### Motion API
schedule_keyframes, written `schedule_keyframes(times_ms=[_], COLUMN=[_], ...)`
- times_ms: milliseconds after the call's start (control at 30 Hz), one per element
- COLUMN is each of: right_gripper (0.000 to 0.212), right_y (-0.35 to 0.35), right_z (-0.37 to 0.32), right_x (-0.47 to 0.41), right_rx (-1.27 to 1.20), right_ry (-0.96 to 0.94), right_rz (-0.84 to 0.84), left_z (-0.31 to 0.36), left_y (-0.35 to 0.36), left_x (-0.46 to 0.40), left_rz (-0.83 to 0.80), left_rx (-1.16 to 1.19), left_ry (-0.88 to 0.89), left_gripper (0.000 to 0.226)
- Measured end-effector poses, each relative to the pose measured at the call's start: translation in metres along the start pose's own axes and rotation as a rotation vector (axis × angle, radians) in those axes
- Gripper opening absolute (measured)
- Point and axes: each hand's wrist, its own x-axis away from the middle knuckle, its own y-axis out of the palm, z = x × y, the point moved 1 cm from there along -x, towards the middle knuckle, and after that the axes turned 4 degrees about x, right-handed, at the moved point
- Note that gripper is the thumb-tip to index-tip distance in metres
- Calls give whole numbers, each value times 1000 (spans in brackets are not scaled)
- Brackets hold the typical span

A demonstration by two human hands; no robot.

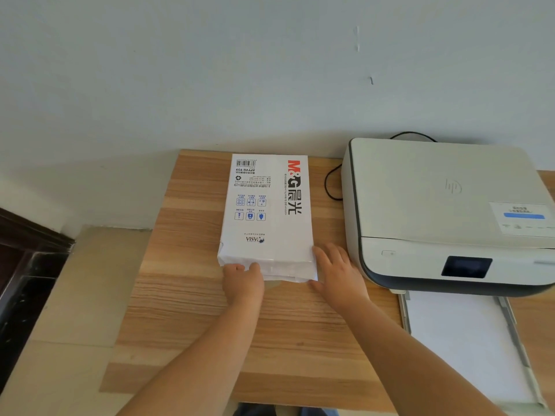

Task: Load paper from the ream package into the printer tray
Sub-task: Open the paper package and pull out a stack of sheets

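A white ream package (270, 217) with red and black lettering lies flat on the wooden table, its near end facing me. My left hand (244, 283) has its fingers curled onto that near end at the left corner. My right hand (338, 273) rests with spread fingers against the package's near right corner. To the right stands a white printer (444, 205) with a dark screen. Its paper tray (507, 325) is pulled out toward me, and a white sheet surface shows inside it.
The wooden table (210, 325) stands against a pale wall. A black cable (330, 181) loops between the package and the printer. Tiled floor and a dark door frame (24, 265) lie to the left.
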Motion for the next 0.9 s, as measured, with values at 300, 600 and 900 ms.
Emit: schedule_keyframes(times_ms=[300, 600, 900], right_gripper=[75, 72, 69], right_y=[0, -1, 0], right_z=[-1, -1, 1], right_x=[0, 3, 6], right_rx=[-8, -44, -66], right_ry=[-1, 22, 41], right_rz=[0, 21, 17], left_z=[15, 17, 31], left_y=[-25, -22, -25], left_x=[-44, -51, -55], left_rz=[-138, -251, -227], left_rx=[-1179, -1455, -1353], left_ry=[1238, 1344, 1526], left_gripper=[53, 67, 48])
